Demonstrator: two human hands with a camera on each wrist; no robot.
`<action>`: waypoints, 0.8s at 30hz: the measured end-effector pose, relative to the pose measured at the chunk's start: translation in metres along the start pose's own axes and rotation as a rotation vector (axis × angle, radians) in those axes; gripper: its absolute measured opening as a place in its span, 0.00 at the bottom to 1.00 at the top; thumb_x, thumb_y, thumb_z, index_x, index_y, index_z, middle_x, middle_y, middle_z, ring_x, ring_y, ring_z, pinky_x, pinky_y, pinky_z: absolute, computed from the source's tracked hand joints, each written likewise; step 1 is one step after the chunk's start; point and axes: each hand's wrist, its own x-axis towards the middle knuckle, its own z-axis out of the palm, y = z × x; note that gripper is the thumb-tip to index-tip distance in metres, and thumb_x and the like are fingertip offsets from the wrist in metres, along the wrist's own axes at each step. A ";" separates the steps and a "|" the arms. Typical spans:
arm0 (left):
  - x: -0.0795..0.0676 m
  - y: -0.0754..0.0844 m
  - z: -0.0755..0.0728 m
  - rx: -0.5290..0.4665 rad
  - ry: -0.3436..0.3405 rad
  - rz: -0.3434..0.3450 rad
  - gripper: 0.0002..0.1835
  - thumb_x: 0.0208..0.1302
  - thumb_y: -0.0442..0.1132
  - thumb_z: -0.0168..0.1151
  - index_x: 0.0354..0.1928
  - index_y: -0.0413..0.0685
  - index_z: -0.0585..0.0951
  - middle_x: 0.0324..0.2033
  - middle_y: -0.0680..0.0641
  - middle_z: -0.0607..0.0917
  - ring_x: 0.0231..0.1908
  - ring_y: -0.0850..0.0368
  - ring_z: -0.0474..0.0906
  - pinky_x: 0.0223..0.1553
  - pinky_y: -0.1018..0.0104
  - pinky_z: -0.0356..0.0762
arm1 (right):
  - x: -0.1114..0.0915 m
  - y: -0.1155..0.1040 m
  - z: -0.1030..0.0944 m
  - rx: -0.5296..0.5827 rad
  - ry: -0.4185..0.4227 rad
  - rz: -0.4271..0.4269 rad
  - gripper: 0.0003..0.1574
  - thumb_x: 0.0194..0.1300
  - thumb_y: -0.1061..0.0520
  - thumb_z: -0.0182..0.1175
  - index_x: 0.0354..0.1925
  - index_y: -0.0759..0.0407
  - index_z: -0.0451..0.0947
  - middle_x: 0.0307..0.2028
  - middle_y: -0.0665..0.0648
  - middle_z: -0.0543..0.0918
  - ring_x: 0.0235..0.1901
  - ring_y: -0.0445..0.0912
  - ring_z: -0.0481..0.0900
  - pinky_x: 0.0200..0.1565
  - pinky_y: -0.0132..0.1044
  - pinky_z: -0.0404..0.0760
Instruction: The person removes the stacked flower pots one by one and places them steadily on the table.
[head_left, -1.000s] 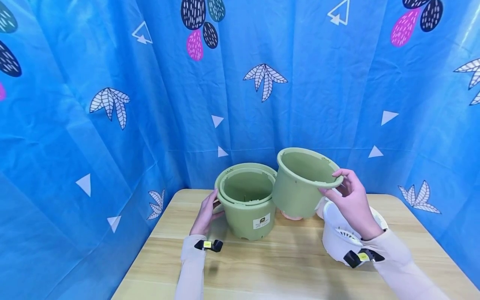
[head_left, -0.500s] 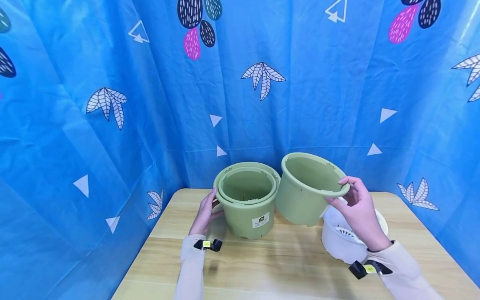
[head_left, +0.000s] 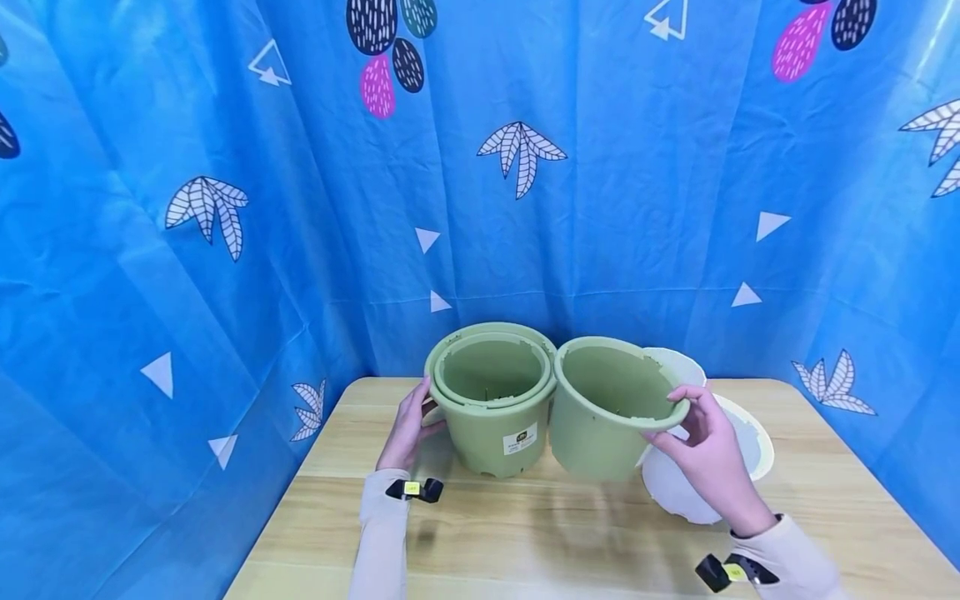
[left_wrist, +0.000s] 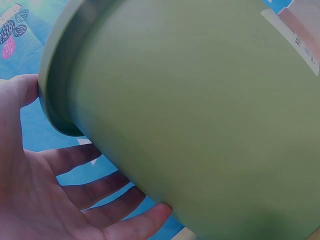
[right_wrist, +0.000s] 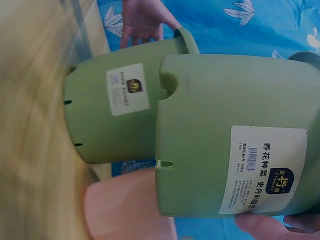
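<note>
On the table at middle-left stands a green flower pot (head_left: 468, 442) with a white label on its side and a smaller green pot (head_left: 491, 371) nested inside. My left hand (head_left: 405, 429) is at its left side; the thumb touches the rim and nearly straight fingers (left_wrist: 135, 220) rest against the wall. My right hand (head_left: 708, 446) grips the rim of another green flower pot (head_left: 592, 442), thumb outside and fingers over the edge. This pot tilts right, its rim right beside the nested pair, and its labelled wall (right_wrist: 210, 95) fills much of the right wrist view.
White pots (head_left: 675, 487) stand at the right, partly behind my right hand. A pink pot (right_wrist: 130, 205) shows behind the green ones in the right wrist view. Blue patterned cloth (head_left: 637, 192) hangs along the wooden table's (head_left: 495, 550) back and sides.
My right hand has lowered the tilted green pot toward the table, first shifting right, then back left. The nested pots and my left hand have stayed in place.
</note>
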 end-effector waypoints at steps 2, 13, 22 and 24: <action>0.001 0.000 0.000 0.002 0.001 -0.001 0.38 0.77 0.69 0.44 0.73 0.49 0.71 0.70 0.41 0.72 0.73 0.39 0.68 0.67 0.36 0.75 | -0.005 0.003 0.003 0.026 0.002 0.004 0.31 0.59 0.77 0.66 0.56 0.75 0.62 0.45 0.44 0.83 0.47 0.34 0.83 0.44 0.25 0.86; -0.001 0.001 0.000 -0.008 -0.004 -0.006 0.38 0.78 0.68 0.44 0.74 0.49 0.69 0.71 0.41 0.70 0.74 0.40 0.67 0.68 0.35 0.73 | -0.027 0.017 0.011 0.086 0.000 0.042 0.35 0.57 0.79 0.67 0.57 0.79 0.59 0.48 0.44 0.82 0.50 0.34 0.83 0.50 0.25 0.86; -0.002 0.003 0.001 -0.014 -0.012 -0.004 0.38 0.77 0.69 0.44 0.74 0.50 0.69 0.73 0.42 0.69 0.74 0.41 0.66 0.69 0.35 0.73 | -0.037 0.030 0.017 0.102 -0.005 0.053 0.35 0.55 0.80 0.67 0.56 0.77 0.59 0.50 0.44 0.82 0.51 0.33 0.83 0.50 0.29 0.87; -0.002 0.003 0.001 -0.009 -0.015 0.001 0.38 0.77 0.69 0.44 0.74 0.49 0.69 0.73 0.42 0.69 0.74 0.40 0.66 0.69 0.35 0.73 | -0.040 0.032 0.018 0.099 -0.005 0.056 0.35 0.55 0.80 0.67 0.56 0.76 0.60 0.51 0.44 0.81 0.51 0.34 0.83 0.50 0.29 0.87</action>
